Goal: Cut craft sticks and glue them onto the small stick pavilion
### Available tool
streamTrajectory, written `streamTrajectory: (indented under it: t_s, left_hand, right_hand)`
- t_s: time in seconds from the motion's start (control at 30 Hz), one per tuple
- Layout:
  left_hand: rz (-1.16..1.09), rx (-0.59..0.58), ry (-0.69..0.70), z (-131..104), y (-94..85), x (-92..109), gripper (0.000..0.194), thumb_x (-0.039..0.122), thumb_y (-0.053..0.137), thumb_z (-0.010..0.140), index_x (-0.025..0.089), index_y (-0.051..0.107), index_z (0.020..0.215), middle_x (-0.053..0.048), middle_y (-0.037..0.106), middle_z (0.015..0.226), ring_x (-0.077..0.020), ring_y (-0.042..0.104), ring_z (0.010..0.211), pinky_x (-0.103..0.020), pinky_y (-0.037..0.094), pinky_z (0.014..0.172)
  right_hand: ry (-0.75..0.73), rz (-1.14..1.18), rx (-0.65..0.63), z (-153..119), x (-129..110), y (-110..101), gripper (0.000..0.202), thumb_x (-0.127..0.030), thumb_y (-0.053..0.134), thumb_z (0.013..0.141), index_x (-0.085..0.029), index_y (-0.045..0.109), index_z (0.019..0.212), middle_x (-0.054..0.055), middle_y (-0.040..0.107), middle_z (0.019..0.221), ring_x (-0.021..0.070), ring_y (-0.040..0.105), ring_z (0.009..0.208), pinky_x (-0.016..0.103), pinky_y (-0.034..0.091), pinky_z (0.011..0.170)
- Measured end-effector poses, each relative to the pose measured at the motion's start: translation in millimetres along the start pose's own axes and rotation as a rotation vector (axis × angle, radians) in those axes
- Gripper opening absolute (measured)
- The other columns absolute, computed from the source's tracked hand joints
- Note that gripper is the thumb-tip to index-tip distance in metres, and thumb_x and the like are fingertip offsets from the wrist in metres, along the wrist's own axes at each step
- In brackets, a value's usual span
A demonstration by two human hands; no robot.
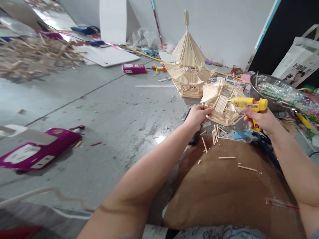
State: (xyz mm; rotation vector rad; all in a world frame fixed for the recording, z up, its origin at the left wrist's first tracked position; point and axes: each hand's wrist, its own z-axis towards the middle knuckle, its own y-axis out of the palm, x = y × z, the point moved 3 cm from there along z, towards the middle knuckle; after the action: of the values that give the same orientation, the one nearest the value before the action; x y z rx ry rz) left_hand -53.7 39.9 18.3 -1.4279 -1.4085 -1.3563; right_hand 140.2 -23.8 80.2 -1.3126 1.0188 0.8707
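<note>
My right hand (260, 119) is wrapped round the handle of a yellow hot glue gun (243, 102), whose nozzle points left at a panel of the smaller wooden stick model (221, 104). At the lower left side of that model, my left hand (198, 116) has its thumb and fingers closed on its edge; whether a loose stick is also between them cannot be made out. Behind it stands a taller pagoda (190, 63) of similar sticks with a pointed roof. Several short loose sticks (214, 136) lie in front of the smaller model.
Brown cardboard (219, 192) covers the floor before me. A metal bowl (270, 103) with bagged sticks stands at the right, near dark-blue-handled pliers (267, 149). A black phone-like object (194, 137) lies under my left wrist. Purple boxes (134, 68) and a stick heap (37, 56) are leftward.
</note>
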Motion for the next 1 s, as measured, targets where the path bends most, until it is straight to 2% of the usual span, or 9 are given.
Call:
streamTrajectory:
  t_s: [0.17, 0.53, 0.73, 1.0]
  left_hand:
    - [-0.031, -0.008, -0.040, 3, -1.1, -2, 0.023, 0.023, 0.065, 0.066, 0.015, 0.046, 0.056, 0.005, 0.049, 0.044, -0.0005, 0.026, 0.026, -0.020, 0.010, 0.031]
    - [-0.052, -0.006, -0.045, 4, 4.1, 1, 0.022, 0.020, 0.062, 0.068, 0.015, 0.044, 0.056, 0.006, 0.046, 0.041, -0.0009, 0.025, 0.025, -0.019, 0.009, 0.030]
    - [-0.062, -0.012, -0.052, 4, 4.6, 0, 0.023, 0.019, 0.062, 0.069, 0.015, 0.044, 0.056, 0.006, 0.045, 0.041, -0.0003, 0.025, 0.025, -0.019, 0.010, 0.030]
    - [-0.063, -0.006, -0.073, 6, 5.0, 0, 0.024, 0.022, 0.067, 0.066, 0.014, 0.045, 0.058, 0.007, 0.043, 0.041, 0.0007, 0.025, 0.026, -0.018, 0.010, 0.030]
  right_hand:
    - [-0.007, -0.019, 0.001, 3, -1, 0, 0.037, -0.052, 0.068, 0.056, -0.018, 0.053, 0.061, -0.003, 0.054, 0.050, 0.0070, 0.044, 0.030, 0.020, 0.030, 0.029]
    - [-0.024, -0.018, -0.008, 5, -4, 2, 0.036, -0.049, 0.068, 0.057, -0.017, 0.055, 0.068, -0.004, 0.053, 0.051, 0.0062, 0.043, 0.030, 0.020, 0.030, 0.029]
    - [-0.009, -0.033, -0.005, 5, -6, 4, 0.039, -0.052, 0.067, 0.057, -0.017, 0.054, 0.068, -0.004, 0.053, 0.051, 0.0050, 0.043, 0.030, 0.019, 0.030, 0.029]
    - [-0.047, -0.108, 0.000, 15, -4, 6, 0.034, -0.053, 0.062, 0.063, -0.020, 0.056, 0.069, -0.002, 0.054, 0.053, 0.0057, 0.044, 0.032, 0.019, 0.030, 0.029]
